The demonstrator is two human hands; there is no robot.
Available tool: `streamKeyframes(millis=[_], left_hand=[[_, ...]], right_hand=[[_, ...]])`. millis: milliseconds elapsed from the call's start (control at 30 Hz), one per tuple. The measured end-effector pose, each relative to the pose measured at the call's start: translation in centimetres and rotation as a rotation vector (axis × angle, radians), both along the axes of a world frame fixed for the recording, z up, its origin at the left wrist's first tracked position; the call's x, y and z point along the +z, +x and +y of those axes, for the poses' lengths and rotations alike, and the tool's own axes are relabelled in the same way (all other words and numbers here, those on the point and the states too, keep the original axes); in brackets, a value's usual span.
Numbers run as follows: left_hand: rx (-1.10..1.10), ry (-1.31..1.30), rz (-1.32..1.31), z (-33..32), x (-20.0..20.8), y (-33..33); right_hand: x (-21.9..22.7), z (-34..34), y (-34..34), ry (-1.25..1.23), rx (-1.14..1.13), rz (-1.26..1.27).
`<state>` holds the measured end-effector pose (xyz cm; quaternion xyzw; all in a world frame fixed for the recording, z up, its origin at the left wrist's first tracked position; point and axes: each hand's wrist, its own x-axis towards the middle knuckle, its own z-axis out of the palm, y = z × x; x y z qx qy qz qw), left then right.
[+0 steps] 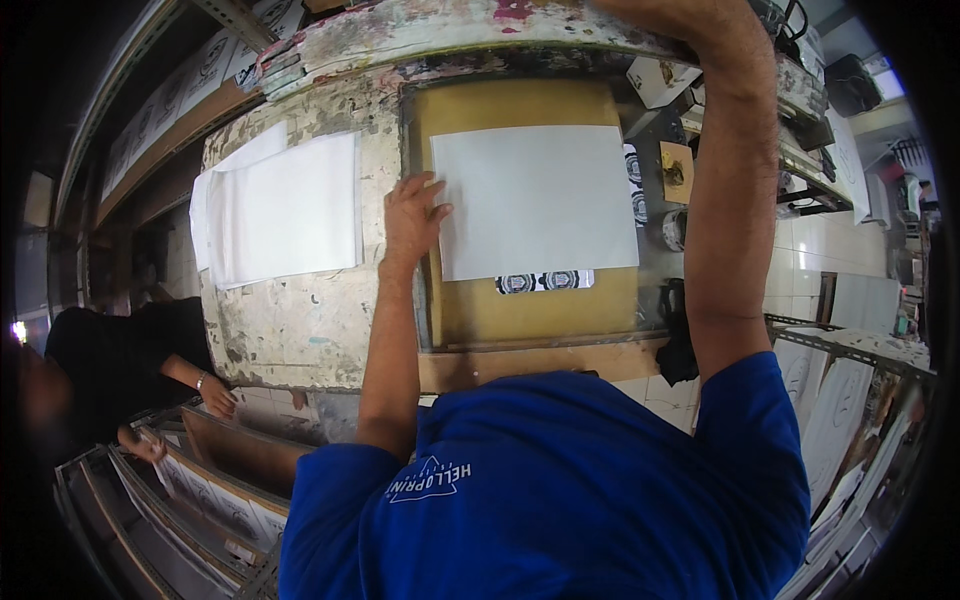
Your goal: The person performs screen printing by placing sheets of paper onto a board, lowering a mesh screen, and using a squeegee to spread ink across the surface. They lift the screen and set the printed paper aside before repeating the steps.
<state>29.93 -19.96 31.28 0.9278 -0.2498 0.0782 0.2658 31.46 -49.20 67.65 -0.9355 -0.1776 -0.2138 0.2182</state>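
Note:
A plain white sheet (535,200) lies on a yellowish-tan board (470,310). Below its near edge shows a printed strip (545,281) with round black designs. My left hand (412,222) is at the sheet's left edge, fingers apart and slightly bent; whether the fingertips touch the paper cannot be told. Stretched far forward, my right hand (665,12) is over a paint-stained beam (430,45) at the top edge of the view, its fingers cut off there.
White sheets (285,215) lie on the stained tabletop (290,340) at left. A person in black (125,355) reaches toward upright panels (225,500) at lower left. Right of the board are a brown card (677,172) and a small container (673,230). Metal racks stand on both sides.

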Motion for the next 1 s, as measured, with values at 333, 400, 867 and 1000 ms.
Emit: streamKeyframes(millis=[333,400,867,1000], left_hand=[[0.187,-0.945,-0.003,-2.1,7.7,-4.3],[0.114,-1.228,-0.023,-3.5,11.6,-5.4],[-0.450,0.045,-0.023,-10.1,-1.4,-13.4],[-0.505,0.107,0.029,-10.1,-2.6,-14.0]], right_hand=[[1.0,1.5,-3.1,0.005,-0.021,0.169],[-2.1,0.7,-3.8,-0.025,0.003,0.050],[-4.4,2.2,-7.4,-0.040,0.023,-0.201],[-5.6,1.5,-6.5,0.011,0.043,-0.211]])
